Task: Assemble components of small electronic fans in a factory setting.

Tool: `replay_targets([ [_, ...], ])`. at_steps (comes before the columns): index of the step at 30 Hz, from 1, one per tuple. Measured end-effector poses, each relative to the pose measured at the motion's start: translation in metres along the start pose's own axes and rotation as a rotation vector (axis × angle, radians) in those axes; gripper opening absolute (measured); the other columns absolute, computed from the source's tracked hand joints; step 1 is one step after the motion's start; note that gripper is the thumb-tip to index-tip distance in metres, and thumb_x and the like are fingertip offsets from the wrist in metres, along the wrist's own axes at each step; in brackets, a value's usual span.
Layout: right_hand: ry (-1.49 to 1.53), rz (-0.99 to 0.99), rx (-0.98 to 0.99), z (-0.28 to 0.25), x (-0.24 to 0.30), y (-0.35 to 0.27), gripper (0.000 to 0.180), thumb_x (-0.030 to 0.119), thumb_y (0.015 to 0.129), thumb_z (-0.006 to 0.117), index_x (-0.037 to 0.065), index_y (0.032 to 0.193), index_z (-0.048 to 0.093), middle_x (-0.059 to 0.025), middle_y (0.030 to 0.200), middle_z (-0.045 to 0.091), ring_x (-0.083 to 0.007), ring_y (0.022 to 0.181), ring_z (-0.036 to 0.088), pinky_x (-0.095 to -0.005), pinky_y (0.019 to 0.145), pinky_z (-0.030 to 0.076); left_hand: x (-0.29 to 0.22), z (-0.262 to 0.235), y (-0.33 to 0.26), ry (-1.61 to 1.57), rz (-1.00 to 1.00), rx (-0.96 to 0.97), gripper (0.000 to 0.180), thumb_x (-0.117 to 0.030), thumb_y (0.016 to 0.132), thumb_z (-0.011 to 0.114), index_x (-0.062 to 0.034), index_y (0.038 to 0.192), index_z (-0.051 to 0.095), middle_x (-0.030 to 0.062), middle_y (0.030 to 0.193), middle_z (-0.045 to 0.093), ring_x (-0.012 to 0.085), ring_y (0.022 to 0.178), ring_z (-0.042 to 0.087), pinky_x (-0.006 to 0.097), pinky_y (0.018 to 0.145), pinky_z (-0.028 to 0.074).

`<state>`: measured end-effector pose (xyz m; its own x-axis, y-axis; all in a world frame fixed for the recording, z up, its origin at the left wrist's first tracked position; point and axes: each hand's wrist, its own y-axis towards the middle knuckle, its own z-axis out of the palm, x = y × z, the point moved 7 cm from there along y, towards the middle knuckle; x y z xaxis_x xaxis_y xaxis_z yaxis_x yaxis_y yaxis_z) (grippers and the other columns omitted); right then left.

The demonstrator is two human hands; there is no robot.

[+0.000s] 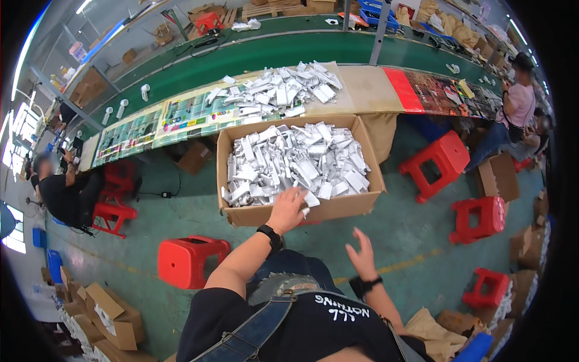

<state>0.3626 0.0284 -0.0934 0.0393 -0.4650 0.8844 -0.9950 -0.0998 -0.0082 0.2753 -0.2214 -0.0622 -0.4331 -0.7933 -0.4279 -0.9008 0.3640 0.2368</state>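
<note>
A large open cardboard box [301, 216] in front of me is heaped with white plastic parts [283, 158], many of them flat and rectangular. Over its near edge, my left hand [287, 211] has its fingers closed on one white plastic part [310, 200], whose lower end shows beneath the fingers. My right hand [362, 256] hovers to the right, lower than the box and apart from it, with thumb and fingers spread and nothing in them. More white parts [283, 90] lie in a loose pile on the workbench just behind the box.
The workbench [368, 87] runs beside a green conveyor belt [253, 43]. Red plastic stools stand around, one [190, 260] at near left and another [435, 164] at right. Two people [517, 99] are at far right, another person [60, 187] at far left. Cartons [114, 317] crowd the lower left.
</note>
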Motion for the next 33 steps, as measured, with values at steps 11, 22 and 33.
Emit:
replay_targets([
  [11, -0.08, 0.258, 0.197, 0.12, -0.01, 0.234, 0.115, 0.04, 0.057, 0.081, -0.006, 0.137, 0.013, -0.0278, 0.14, 0.021, -0.036, 0.132, 0.019, -0.0392, 0.108, 0.018, 0.235, -0.006, 0.02, -0.202, -0.826, 0.152, 0.102, -0.038, 0.066, 0.072, -0.007, 0.142, 0.01, 0.0242, 0.142, 0.021, 0.0423, 0.132, 0.017, 0.051, 0.104, 0.023],
  [22, -0.168, 0.303, 0.488, 0.178, -0.007, 0.296, 0.126, 0.047, 0.054, 0.08, -0.005, 0.14, 0.004, -0.0305, 0.143, 0.004, -0.0412, 0.134, 0.001, -0.0435, 0.109, 0.01, 0.235, 0.042, 0.075, -0.632, -0.682, 0.288, 0.113, -0.052, 0.056, 0.077, 0.0008, 0.138, 0.021, 0.0331, 0.127, 0.039, 0.0425, 0.119, 0.04, 0.041, 0.098, 0.036],
  [33, 0.1, 0.389, 0.408, 0.174, -0.026, 0.302, 0.113, 0.049, 0.057, 0.078, -0.005, 0.138, 0.019, -0.0282, 0.144, -0.001, -0.0358, 0.136, -0.002, -0.0398, 0.11, 0.007, 0.199, 0.063, 0.091, -1.317, -1.095, 0.155, 0.079, -0.046, 0.068, 0.073, -0.0082, 0.129, 0.039, 0.0133, 0.122, 0.051, 0.0303, 0.11, 0.049, 0.058, 0.076, 0.041],
])
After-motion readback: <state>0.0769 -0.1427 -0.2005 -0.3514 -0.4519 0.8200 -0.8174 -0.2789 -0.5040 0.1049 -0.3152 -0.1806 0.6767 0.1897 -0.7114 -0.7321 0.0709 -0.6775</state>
